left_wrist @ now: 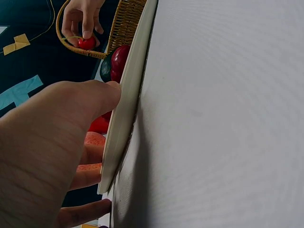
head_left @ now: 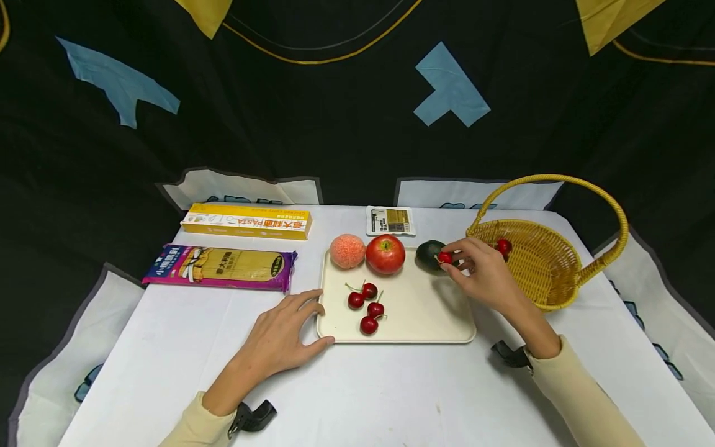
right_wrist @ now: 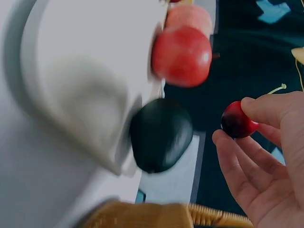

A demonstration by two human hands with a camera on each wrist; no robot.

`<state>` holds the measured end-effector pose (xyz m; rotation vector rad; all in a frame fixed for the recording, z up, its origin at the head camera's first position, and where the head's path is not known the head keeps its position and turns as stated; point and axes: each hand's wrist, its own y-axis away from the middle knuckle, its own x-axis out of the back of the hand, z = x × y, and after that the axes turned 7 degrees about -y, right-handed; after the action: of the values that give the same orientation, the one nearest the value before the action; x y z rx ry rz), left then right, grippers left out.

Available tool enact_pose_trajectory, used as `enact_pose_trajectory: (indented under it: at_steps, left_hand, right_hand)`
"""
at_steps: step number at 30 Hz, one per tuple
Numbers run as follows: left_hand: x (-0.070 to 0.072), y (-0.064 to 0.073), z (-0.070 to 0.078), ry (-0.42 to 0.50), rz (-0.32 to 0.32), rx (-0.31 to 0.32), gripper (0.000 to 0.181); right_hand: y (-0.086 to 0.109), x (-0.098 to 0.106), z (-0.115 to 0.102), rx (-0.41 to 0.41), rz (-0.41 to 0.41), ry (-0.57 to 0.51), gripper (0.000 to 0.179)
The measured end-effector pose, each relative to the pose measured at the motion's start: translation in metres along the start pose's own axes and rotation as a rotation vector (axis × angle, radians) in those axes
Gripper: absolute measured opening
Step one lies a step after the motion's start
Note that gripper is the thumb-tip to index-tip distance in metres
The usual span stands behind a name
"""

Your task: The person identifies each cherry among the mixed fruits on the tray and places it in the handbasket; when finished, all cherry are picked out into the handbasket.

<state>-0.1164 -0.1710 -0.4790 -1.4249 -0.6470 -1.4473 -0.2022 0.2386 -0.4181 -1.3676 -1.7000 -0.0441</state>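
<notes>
A white cloth covers the table point(head_left: 413, 391), and there are a few faint marks on it in front of the tray point(head_left: 424, 316). The tray is cream and lies flat. To its right stands a yellow woven basket point(head_left: 563, 297) with a big round handle. To the tray's left lies a shiny purple pasta packet point(head_left: 240, 266). Behind the tray and off to the left is a yellow pasta box point(head_left: 248, 221). A little flat white packet point(head_left: 390, 221) lies just behind the tray.
</notes>
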Motion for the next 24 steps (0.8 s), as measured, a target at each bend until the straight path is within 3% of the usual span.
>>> enact_pose_trajectory:
  at_steps: [6, 18, 24]
  left_hand:
    - [0.0, 0.0, 0.0, -0.001, 0.0, 0.001, 0.049]
    - [0.0, 0.0, -0.001, -0.001, -0.002, -0.003, 0.048]
    - [0.001, 0.0, -0.001, -0.007, 0.001, -0.003, 0.048]
  right_hand:
    - [0.008, 0.017, 0.013, 0.006, 0.066, 0.028, 0.034]
    - [0.024, 0.039, 0.032, -0.077, 0.101, 0.085, 0.033]
    - [0.03, 0.047, 0.052, -0.117, 0.102, 0.135, 0.032]
